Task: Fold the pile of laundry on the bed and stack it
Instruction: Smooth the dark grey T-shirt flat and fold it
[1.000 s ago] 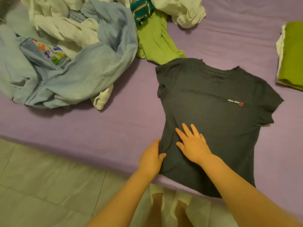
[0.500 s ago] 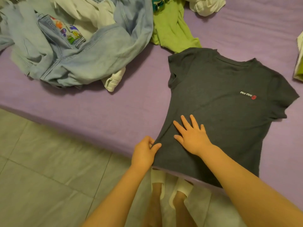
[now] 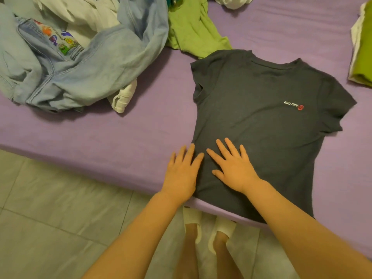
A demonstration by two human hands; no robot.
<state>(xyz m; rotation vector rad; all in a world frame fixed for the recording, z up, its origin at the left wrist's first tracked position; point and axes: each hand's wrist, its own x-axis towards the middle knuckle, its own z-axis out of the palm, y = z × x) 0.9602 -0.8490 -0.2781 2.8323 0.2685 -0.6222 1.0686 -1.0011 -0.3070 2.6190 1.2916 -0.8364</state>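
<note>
The dark tee (image 3: 267,121) lies spread face up on the bed (image 3: 141,125), its hem at the near edge, directly under both hands. The right hand (image 3: 234,168) rests flat on the lower front, fingers straight and spread, holding nothing. The left hand (image 3: 182,171) lies flat just beside it on the tee's side seam, fingers straight, half on cloth and half on the sheet, also gripping nothing.

The step in hand looks like smoothing the tee before the first fold; no fold is made yet. The next move probably calls for taking one side and sleeve and bringing them across toward the middle, keeping the cloth flat so no crease sets.

Beyond the left hand, farther up the bed, sits the unfolded pile (image 3: 76,57): pale jeans, white pieces and a green top (image 3: 193,31) just past the tee's collar. Well out past the right hand a folded stack (image 3: 362,51) waits at the frame's edge, the likely place for the finished tee.
</note>
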